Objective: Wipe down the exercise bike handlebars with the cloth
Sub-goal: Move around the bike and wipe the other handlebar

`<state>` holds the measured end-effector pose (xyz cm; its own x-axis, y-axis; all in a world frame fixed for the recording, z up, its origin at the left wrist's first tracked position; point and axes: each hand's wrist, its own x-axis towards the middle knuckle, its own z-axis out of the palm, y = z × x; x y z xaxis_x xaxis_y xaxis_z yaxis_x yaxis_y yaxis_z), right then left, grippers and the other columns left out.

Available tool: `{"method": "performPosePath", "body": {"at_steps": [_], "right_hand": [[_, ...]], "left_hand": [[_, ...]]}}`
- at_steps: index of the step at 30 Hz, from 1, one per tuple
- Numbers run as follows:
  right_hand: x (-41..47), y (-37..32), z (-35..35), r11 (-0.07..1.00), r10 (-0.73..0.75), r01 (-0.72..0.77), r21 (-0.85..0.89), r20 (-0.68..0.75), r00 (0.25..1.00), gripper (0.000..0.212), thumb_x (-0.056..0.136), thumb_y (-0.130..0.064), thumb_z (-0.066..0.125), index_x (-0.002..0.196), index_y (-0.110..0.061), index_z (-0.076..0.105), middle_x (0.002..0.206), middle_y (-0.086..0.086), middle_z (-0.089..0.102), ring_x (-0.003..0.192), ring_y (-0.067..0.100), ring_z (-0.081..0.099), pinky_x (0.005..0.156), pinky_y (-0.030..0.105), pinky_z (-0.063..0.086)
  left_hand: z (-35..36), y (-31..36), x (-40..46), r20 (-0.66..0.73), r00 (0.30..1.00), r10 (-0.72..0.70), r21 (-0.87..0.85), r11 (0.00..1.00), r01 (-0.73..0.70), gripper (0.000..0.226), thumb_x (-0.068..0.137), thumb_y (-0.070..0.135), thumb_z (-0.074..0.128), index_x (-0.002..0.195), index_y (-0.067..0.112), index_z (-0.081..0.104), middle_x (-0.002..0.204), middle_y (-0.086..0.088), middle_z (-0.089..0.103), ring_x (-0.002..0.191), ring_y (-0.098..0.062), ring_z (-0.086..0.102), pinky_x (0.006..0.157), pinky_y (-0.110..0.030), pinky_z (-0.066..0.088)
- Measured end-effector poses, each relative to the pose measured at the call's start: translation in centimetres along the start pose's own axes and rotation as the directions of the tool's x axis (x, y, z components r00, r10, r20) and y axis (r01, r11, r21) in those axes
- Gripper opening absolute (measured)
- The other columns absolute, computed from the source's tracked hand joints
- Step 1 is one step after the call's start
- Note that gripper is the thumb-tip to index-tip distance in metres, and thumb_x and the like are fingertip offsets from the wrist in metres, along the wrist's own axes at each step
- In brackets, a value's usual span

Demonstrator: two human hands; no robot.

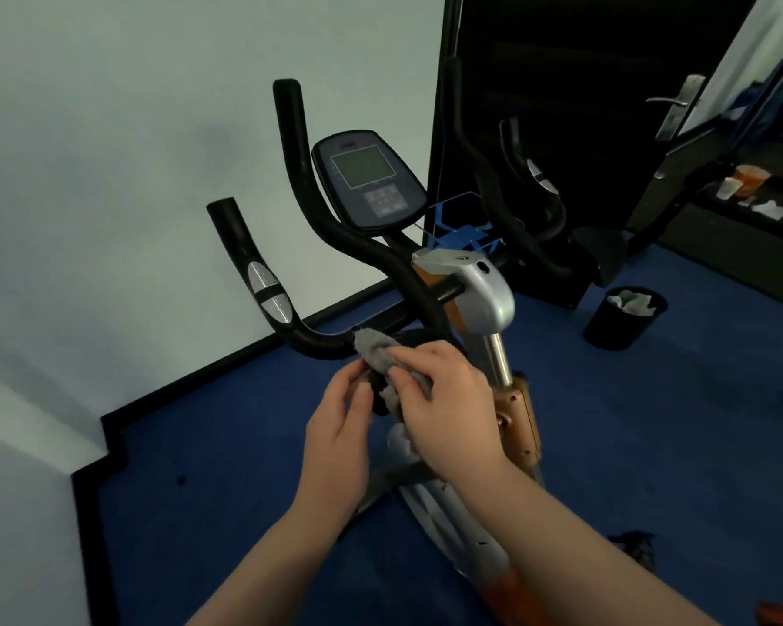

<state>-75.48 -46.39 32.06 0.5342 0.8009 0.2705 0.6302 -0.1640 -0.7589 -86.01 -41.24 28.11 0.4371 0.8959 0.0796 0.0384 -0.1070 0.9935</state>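
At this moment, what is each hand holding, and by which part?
The right hand grips the bunched grey cloth near its lower end, against the handlebar. The left hand touches the cloth's underside; its grip cannot be told.

Console (368, 178) behind handlebars (263, 286); bin (622, 318) right of them.

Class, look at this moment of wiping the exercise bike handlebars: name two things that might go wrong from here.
1. The cloth is bunched small between both hands (left hand, right hand), so it may cover little of the handlebar per pass.
2. The silver sensor pads and upright ends lie far from the cloth and may get skipped.
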Motion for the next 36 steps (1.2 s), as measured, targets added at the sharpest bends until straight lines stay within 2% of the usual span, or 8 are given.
{"method": "performPosePath", "body": {"at_steps": [3, 6, 10, 12, 17, 22, 27, 36], "right_hand": [[-1.3, 1.3, -1.9, 0.996, -0.076, 0.07, 0.056, 0.113, 0.991, 0.022, 0.088, -0.018, 0.064, 0.108, -0.021, 0.07, 0.094, -0.012, 0.061, 0.085, -0.003, 0.058, 0.074, 0.004, 0.044], [-0.7, 2.5, -4.9, 0.936, -0.255, 0.297, -0.192, 0.215, 0.943, 0.021, 0.086, -0.014, 0.065, 0.104, -0.02, 0.073, 0.096, -0.006, 0.061, 0.081, 0.004, 0.057, 0.072, 0.017, 0.051], [2.3, 3.5, -7.0, 0.886, -0.392, 0.369, -0.281, -0.027, 0.92, 0.025, 0.085, -0.007, 0.065, 0.108, -0.015, 0.071, 0.104, 0.002, 0.061, 0.088, 0.013, 0.058, 0.07, 0.027, 0.054], [2.8, 3.8, -6.0, 0.876, -0.408, 0.387, -0.288, -0.017, 0.913, 0.027, 0.083, -0.004, 0.067, 0.107, -0.014, 0.072, 0.107, 0.004, 0.063, 0.093, 0.018, 0.059, 0.074, 0.029, 0.053], [-0.3, 6.1, -4.5, 0.942, -0.327, 0.323, -0.095, -0.034, 0.944, 0.025, 0.078, 0.0, 0.072, 0.098, -0.015, 0.075, 0.103, -0.003, 0.062, 0.095, 0.004, 0.058, 0.082, 0.009, 0.044], [2.4, 6.5, -6.9, 0.952, -0.076, 0.125, 0.279, -0.18, 0.981, 0.021, 0.078, -0.021, 0.071, 0.094, -0.034, 0.073, 0.094, -0.015, 0.064, 0.093, 0.0, 0.061, 0.078, 0.012, 0.049], [8.5, 5.7, -4.9, 0.998, 0.019, -0.023, 0.066, 0.07, 0.997, 0.018, 0.078, -0.027, 0.074, 0.096, -0.028, 0.075, 0.093, -0.013, 0.066, 0.086, -0.004, 0.059, 0.075, 0.008, 0.046], [9.6, 6.4, -2.6, 0.987, -0.107, 0.115, 0.108, -0.075, 0.991, 0.017, 0.068, -0.016, 0.083, 0.083, -0.021, 0.078, 0.072, -0.008, 0.061, 0.071, 0.006, 0.061, 0.063, 0.008, 0.045]], "left_hand": [[0.5, 0.2, 0.1, -0.05, 0.999, -0.005, -0.024, 1.0, 0.003, 0.029, 0.099, 0.022, 0.039, 0.12, 0.024, 0.059, 0.113, 0.008, 0.066, 0.105, -0.009, 0.061, 0.086, -0.034, 0.051], [0.8, 0.5, 0.4, -0.074, 0.997, -0.005, -0.004, 1.0, 0.004, 0.029, 0.097, 0.032, 0.038, 0.112, 0.031, 0.063, 0.106, 0.013, 0.068, 0.101, -0.004, 0.061, 0.082, -0.029, 0.051], [1.1, 1.3, 1.3, -0.044, 0.999, 0.013, 0.073, 0.997, -0.01, 0.018, 0.094, 0.027, 0.052, 0.102, 0.04, 0.062, 0.093, 0.025, 0.067, 0.088, 0.01, 0.061, 0.069, -0.006, 0.045], [1.5, 1.5, 1.9, -0.053, 0.998, 0.025, 0.141, 0.99, -0.017, 0.019, 0.092, 0.021, 0.056, 0.102, 0.036, 0.062, 0.089, 0.025, 0.067, 0.086, 0.009, 0.061, 0.07, -0.007, 0.044], [2.3, 1.3, 2.5, -0.105, 0.994, 0.03, 0.234, 0.972, -0.005, 0.019, 0.094, 0.024, 0.05, 0.105, 0.034, 0.062, 0.096, 0.016, 0.066, 0.093, -0.001, 0.06, 0.083, -0.031, 0.05], [2.6, 1.6, 2.2, -0.186, 0.943, 0.277, 0.519, 0.842, -0.145, 0.029, 0.087, 0.019, 0.058, 0.114, 0.029, 0.058, 0.106, 0.019, 0.056, 0.104, -0.003, 0.051, 0.089, -0.033, 0.045], [1.7, 3.9, 5.3, -0.104, 0.943, 0.317, 0.662, 0.73, -0.172, 0.037, 0.076, 0.02, 0.071, 0.111, 0.026, 0.062, 0.108, 0.013, 0.06, 0.104, -0.008, 0.051, 0.092, -0.035, 0.042], [0.3, 3.3, 8.3, 0.128, 0.973, 0.191, 0.789, 0.574, -0.216, 0.049, 0.083, 0.062, 0.044, 0.12, 0.032, 0.055, 0.119, 0.015, 0.057, 0.115, -0.007, 0.047, 0.102, -0.022, 0.021]]}}
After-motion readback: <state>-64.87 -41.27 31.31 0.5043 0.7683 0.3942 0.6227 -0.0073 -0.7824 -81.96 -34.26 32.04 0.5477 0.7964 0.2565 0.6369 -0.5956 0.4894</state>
